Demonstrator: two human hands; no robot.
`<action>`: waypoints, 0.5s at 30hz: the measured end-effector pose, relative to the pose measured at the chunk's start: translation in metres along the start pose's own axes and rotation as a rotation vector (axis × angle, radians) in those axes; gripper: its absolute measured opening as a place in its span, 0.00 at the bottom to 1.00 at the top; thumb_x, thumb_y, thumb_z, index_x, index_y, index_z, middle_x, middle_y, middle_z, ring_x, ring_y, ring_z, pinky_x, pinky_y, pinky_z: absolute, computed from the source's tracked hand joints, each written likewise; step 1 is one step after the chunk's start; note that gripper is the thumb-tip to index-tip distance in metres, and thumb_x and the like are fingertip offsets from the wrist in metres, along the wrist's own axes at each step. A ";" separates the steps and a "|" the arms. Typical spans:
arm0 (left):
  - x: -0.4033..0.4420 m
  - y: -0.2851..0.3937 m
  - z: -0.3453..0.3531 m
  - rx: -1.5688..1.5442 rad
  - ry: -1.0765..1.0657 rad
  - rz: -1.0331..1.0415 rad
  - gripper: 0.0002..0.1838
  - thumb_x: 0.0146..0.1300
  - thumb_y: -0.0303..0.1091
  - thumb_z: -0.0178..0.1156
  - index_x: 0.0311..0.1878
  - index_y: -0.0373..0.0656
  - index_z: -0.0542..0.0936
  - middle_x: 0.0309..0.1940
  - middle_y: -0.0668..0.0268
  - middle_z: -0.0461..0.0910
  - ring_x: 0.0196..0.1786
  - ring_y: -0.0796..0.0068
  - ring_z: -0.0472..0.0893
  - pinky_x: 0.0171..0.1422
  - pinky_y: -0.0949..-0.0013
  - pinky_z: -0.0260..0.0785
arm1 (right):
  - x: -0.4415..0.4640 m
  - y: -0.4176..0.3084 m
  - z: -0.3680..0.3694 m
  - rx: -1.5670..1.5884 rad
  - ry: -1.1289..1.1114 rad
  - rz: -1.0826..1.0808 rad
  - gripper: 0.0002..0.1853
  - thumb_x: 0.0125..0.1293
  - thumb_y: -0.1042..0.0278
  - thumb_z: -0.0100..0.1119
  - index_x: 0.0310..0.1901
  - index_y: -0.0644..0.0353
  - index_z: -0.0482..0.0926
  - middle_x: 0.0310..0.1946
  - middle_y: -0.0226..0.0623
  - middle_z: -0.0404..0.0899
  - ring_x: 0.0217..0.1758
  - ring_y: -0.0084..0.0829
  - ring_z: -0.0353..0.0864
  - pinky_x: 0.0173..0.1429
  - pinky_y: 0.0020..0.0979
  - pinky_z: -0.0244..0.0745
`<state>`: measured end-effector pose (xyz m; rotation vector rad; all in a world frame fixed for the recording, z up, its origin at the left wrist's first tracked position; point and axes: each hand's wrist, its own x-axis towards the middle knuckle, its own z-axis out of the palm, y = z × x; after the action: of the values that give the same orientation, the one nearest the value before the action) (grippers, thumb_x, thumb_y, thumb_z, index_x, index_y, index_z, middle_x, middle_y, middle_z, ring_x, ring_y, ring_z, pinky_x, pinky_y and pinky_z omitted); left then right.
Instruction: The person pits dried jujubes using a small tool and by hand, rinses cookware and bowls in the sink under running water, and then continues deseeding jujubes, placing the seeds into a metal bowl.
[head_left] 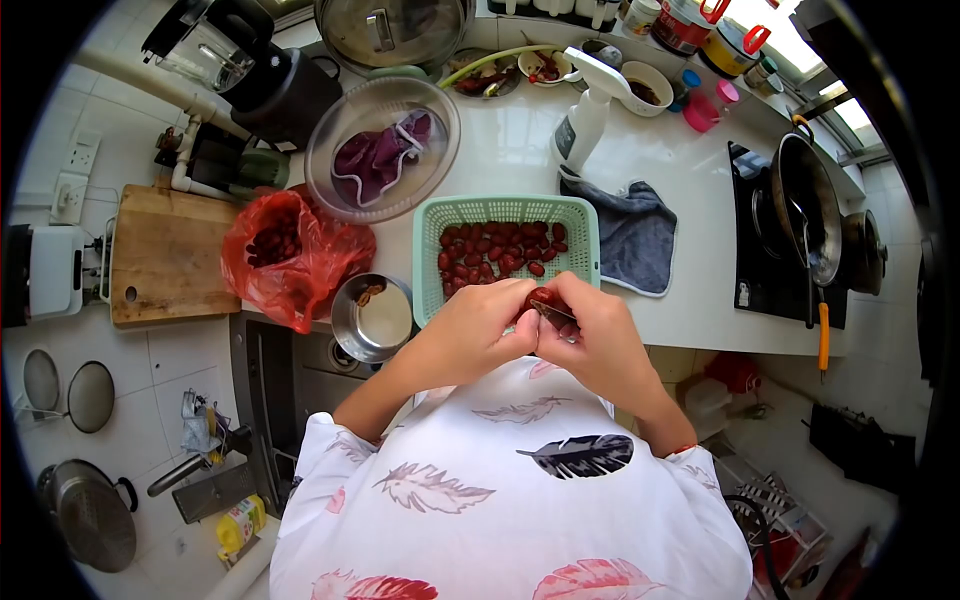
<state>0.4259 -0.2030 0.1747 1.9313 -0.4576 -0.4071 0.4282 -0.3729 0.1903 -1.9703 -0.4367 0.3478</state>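
Both hands meet just over the near edge of a pale green basket [590, 235] that holds many dark red dates [500, 246]. Between the fingertips is a red date [543, 299], pinched from the left side by my left hand [478, 325]. My right hand [598, 335] is closed at the same spot, with a small thin metallic piece [558, 313] showing under its fingers; what it is cannot be made out. A steel bowl [372, 318] with a few small brown bits stands left of the basket. Further left, a red plastic bag [330, 262] holds more dates.
A spray bottle [583, 125] and grey cloth [635, 235] lie beyond and right of the basket. A plastic bowl with purple cloth [383, 160] is behind left. A cutting board [170, 255] is far left, a stove with a wok [808, 205] far right.
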 end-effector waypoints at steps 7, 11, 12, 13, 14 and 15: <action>-0.003 -0.003 0.006 0.000 0.016 -0.071 0.06 0.52 0.26 0.48 0.33 0.35 0.72 0.21 0.57 0.71 0.23 0.60 0.70 0.31 0.64 0.64 | 0.004 0.005 0.001 0.030 -0.093 0.088 0.10 0.51 0.71 0.56 0.33 0.65 0.69 0.22 0.45 0.73 0.24 0.37 0.75 0.29 0.32 0.69; -0.001 -0.008 0.006 -0.012 0.021 -0.026 0.05 0.54 0.26 0.48 0.31 0.34 0.71 0.19 0.57 0.71 0.21 0.63 0.69 0.28 0.65 0.63 | 0.005 0.008 0.004 0.114 -0.090 0.169 0.09 0.52 0.71 0.55 0.32 0.66 0.68 0.19 0.43 0.70 0.20 0.31 0.70 0.26 0.31 0.65; -0.001 -0.009 0.007 -0.024 0.018 -0.050 0.06 0.54 0.28 0.48 0.30 0.35 0.71 0.18 0.58 0.70 0.20 0.65 0.69 0.28 0.66 0.62 | 0.006 0.010 0.005 0.134 -0.089 0.200 0.09 0.52 0.71 0.54 0.32 0.66 0.68 0.18 0.42 0.69 0.19 0.29 0.68 0.25 0.30 0.64; 0.000 -0.009 0.007 -0.035 0.015 -0.073 0.07 0.55 0.30 0.47 0.29 0.36 0.72 0.17 0.59 0.70 0.20 0.67 0.69 0.28 0.66 0.62 | 0.006 0.013 0.006 0.134 -0.089 0.200 0.09 0.52 0.71 0.54 0.32 0.66 0.68 0.18 0.42 0.69 0.19 0.29 0.68 0.25 0.30 0.64; 0.001 -0.009 0.008 -0.036 0.015 -0.072 0.07 0.55 0.30 0.47 0.29 0.36 0.72 0.17 0.59 0.70 0.20 0.67 0.69 0.28 0.66 0.62 | 0.005 0.015 0.008 0.143 -0.068 0.187 0.09 0.53 0.71 0.54 0.31 0.66 0.68 0.17 0.41 0.68 0.19 0.28 0.66 0.25 0.29 0.63; 0.002 -0.009 0.008 -0.101 -0.008 -0.137 0.06 0.55 0.28 0.46 0.29 0.35 0.71 0.17 0.62 0.68 0.20 0.72 0.66 0.27 0.69 0.60 | 0.005 0.017 0.008 0.152 -0.047 0.174 0.08 0.53 0.71 0.54 0.30 0.66 0.68 0.16 0.40 0.67 0.19 0.27 0.64 0.25 0.28 0.62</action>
<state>0.4249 -0.2066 0.1632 1.8693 -0.3055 -0.5170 0.4319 -0.3705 0.1712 -1.8584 -0.2604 0.5232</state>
